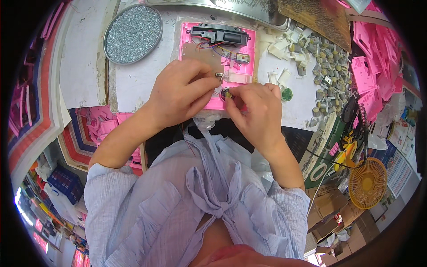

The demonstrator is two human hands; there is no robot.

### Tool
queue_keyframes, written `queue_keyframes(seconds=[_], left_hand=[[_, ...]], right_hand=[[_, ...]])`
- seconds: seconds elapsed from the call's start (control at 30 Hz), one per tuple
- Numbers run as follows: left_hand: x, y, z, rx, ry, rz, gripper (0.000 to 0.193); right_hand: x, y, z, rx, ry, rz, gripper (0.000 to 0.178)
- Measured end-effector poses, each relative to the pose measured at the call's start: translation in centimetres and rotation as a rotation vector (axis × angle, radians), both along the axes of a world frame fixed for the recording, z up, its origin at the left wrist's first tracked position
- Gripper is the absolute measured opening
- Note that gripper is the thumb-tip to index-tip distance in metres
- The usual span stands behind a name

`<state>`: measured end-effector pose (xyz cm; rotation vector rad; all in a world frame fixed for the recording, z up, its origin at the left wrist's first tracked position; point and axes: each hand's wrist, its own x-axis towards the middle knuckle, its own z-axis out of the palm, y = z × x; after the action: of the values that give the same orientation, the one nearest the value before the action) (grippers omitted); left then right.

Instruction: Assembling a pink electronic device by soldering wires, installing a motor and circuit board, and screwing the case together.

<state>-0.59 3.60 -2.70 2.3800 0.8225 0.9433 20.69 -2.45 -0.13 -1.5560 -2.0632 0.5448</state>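
On the worktable in front of me lies a pink plastic housing (214,104). A black rectangular mechanism (220,35) is set across its far end, with thin red, blue and yellow wires running to a brown board (202,55). My right hand (260,109) pinches a small round dark part (226,92) with a greenish-gold middle, at the housing's near right. Close beside it, my left hand (184,91) has thumb and forefinger pressed together over the housing. A thin pale wire rises near those fingertips; whether they grip it is hidden. Between the hands and the mechanism sits a small metal-faced component (242,58).
A round metal tray of screws (133,34) stands at the far left. Right of the housing are white plastic pieces (281,48), a green disc (287,94) and many small grey parts (329,75). Pink panels (367,71) are heaped far right, above a yellow basket (368,183).
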Motion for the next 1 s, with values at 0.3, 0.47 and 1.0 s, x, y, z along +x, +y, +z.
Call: queue_keyframes(seconds=[0.3, 0.47, 1.0], left_hand=[[0.0, 0.7, 0.5, 0.049, 0.147, -0.063, 0.033], [-0.5, 0.4, 0.4, 0.043, 0.168, -0.066, 0.038], [3.0, 3.4, 0.4, 0.234, 0.205, 0.049, 0.032]], right_hand=[[2.1, 1.0, 0.8, -0.002, 0.08, -0.081, 0.01], [3.1, 4.2, -0.2, 0.024, 0.109, -0.225, 0.014], [1.9, 6.5, 0.1, -0.014, -0.204, -0.161, 0.019]])
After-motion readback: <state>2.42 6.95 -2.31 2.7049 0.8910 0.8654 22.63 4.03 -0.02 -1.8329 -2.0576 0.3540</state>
